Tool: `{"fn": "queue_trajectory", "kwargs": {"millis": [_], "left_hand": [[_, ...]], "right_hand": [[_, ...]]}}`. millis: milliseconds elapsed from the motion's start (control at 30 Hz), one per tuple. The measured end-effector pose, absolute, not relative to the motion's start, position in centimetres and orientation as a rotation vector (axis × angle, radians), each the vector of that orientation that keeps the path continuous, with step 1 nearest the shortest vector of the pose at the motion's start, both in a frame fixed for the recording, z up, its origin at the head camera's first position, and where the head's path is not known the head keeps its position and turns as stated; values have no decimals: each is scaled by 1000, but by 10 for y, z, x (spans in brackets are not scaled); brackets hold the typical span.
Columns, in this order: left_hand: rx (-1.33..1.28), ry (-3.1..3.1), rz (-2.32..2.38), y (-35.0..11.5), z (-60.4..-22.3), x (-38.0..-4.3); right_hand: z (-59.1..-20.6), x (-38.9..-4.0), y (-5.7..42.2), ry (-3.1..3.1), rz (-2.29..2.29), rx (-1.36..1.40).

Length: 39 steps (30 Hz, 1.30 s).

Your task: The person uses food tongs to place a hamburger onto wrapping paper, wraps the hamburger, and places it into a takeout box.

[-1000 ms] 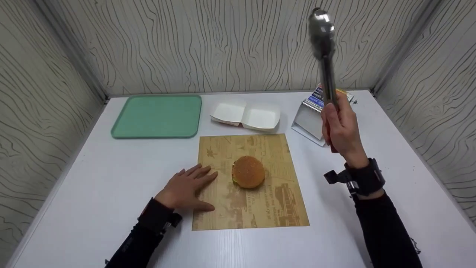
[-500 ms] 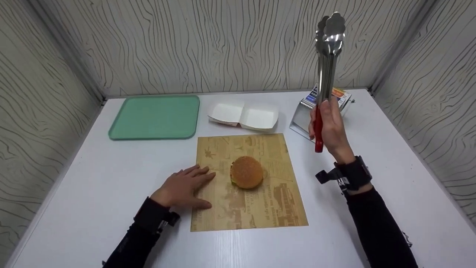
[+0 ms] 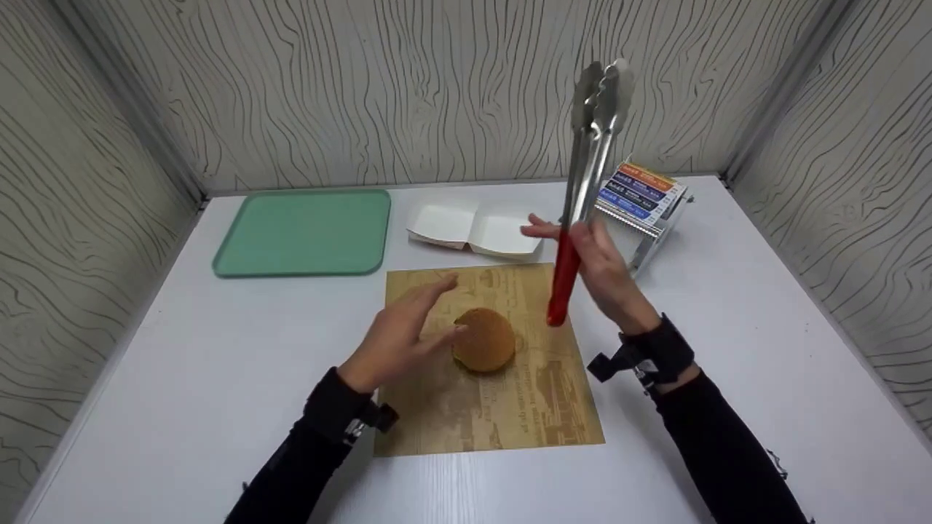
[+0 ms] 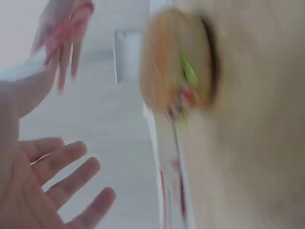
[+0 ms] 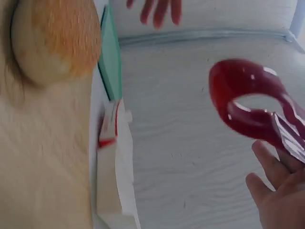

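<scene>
The right hand (image 3: 606,273) pinches red-handled metal tongs (image 3: 590,175); the left hand (image 3: 397,335) spreads empty. A round, brown-bunned burger (image 3: 488,346) lies between them.

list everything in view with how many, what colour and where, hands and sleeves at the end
table: 1, white, under everything
walls: 3, pale with dark wavy lines, behind and at both sides
corner bars: 2, grey, between the walls
paper sheet: 1, brown with print, middle of table
burger: 1, golden-brown bun, on the paper sheet
tray: 1, green, far left
open box: 1, white, right of the tray
spiral-bound stand: 1, white with coloured bands, far right
tongs: 1, silver with red handles, in the right hand
left hand: 1, bare, over the paper sheet
right hand: 1, bare, holding the tongs
wrist straps: 2, black, one per wrist
sleeves: 2, black, one per arm
</scene>
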<state>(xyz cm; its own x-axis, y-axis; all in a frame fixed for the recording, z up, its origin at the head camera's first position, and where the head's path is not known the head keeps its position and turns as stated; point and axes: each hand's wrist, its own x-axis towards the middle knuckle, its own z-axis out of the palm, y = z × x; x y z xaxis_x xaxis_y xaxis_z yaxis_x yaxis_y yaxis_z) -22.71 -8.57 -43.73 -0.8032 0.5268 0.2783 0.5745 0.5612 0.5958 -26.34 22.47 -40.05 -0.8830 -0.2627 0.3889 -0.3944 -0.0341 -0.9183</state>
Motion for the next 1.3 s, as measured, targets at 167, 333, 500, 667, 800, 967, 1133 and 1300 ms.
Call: {"fn": "queue_trajectory", "kwargs": {"millis": [167,333,500,667,800,967,1133,1300], "left_hand": [[-1096,-2645,-1426,-40,-436,-216],[-1121,-2585,-1411,-20,-444,-205],[-1126,-2592,-1275,-25,-442,-208],[-1016,-2616,-1244,-48,-437,-226],[-858,-2556,-1065,-80,-434,-248],[-619,-2583,-863,-143,-436,-274],[-406,-2729,-793,-208,-447,-292],[-259,-2886,-767,-259,-458,-298]], "right_hand": [[-409,-245,188,-2141,2152,991],[-413,-233,172,-2195,2098,1127],[-414,-234,175,-2236,2078,1150],[-419,-242,183,-2340,1922,1171],[-424,-251,196,-2502,1372,1087],[-439,-264,223,-2605,644,970],[-457,-272,255,-2845,658,886],[-470,-279,272,-3101,713,825]]}}
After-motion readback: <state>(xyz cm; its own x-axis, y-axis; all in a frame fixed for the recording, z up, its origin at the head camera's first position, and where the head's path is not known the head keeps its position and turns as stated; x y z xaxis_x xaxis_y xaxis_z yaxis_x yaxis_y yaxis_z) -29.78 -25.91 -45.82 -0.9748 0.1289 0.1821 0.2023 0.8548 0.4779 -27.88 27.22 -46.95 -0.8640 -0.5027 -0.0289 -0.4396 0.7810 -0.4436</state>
